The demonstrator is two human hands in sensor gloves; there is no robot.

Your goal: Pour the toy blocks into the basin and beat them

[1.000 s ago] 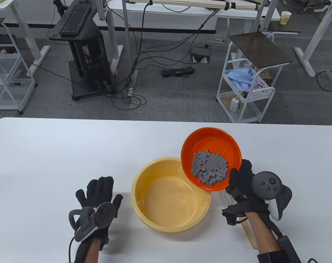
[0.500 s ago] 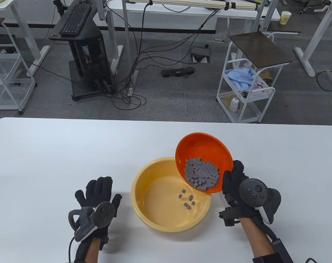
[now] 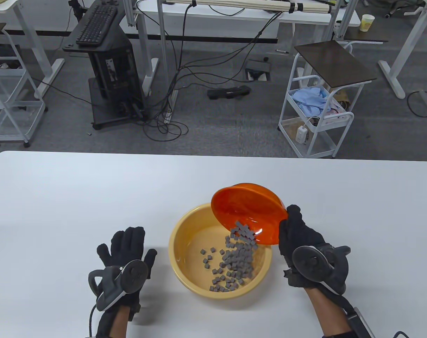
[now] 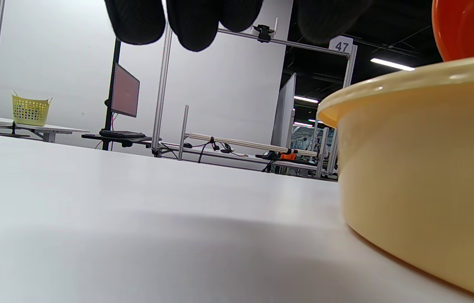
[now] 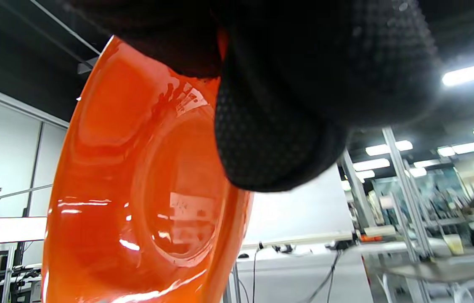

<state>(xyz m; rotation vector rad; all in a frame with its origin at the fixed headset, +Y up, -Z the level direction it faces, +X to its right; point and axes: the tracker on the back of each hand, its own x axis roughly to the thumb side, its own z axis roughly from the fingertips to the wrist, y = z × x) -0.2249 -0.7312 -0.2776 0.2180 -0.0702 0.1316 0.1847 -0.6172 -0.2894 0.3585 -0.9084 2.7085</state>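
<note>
A yellow basin (image 3: 185,229) stands in the middle of the white table, with several small grey toy blocks (image 3: 234,262) scattered in its right half. My right hand (image 3: 297,239) grips the rim of an orange bowl (image 3: 246,207) and holds it steeply tipped over the basin's far right rim; a few blocks still slide off its lip. The right wrist view shows the bowl's underside (image 5: 144,202) under my gloved fingers (image 5: 283,118). My left hand (image 3: 127,246) lies flat on the table left of the basin, fingers straight, holding nothing. The basin wall (image 4: 422,181) fills the right of the left wrist view.
Beyond the table's far edge are a white trolley (image 3: 319,116) with a brown top, a black stand with a keyboard (image 3: 95,26), and cables on the floor. The white table (image 3: 76,197) stretches bare to the left and behind the basin.
My right hand has tilted the orange bowl much further and shifted it left over the basin. Most of the grey blocks have dropped from the bowl into the basin. The left hand has stayed still.
</note>
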